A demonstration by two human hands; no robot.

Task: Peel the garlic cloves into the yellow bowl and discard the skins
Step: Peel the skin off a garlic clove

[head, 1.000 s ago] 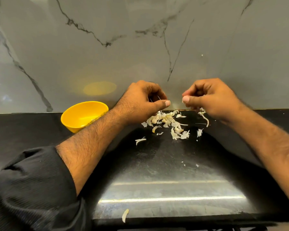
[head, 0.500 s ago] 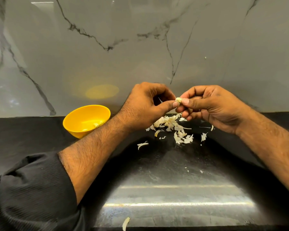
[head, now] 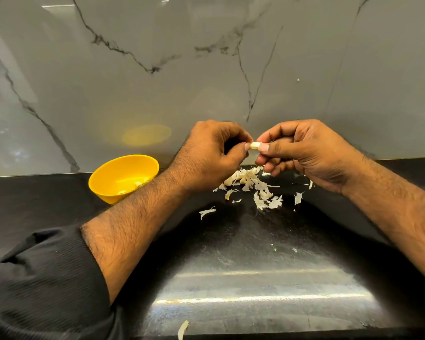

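Note:
A pale garlic clove (head: 255,145) is held in the air between both hands, above the counter. My left hand (head: 211,153) pinches its left end with thumb and fingers. My right hand (head: 302,150) pinches its right end, thumb in front. Below the hands a heap of white garlic skins (head: 253,185) lies on the black counter, with what look like a few cloves among them. The yellow bowl (head: 123,177) stands to the left by the wall, with pale pieces inside it. My left forearm passes in front of the bowl's right rim.
A grey marble wall (head: 206,69) rises right behind the counter. Loose skin scraps lie apart from the heap: one piece (head: 207,212) to its left and one piece (head: 182,328) at the counter's near edge (head: 255,336). The black counter (head: 255,266) reflects light.
Both hands came together and rose from the skin heap; they now share a clove pinched between them. One second ago they were apart just over the heap.

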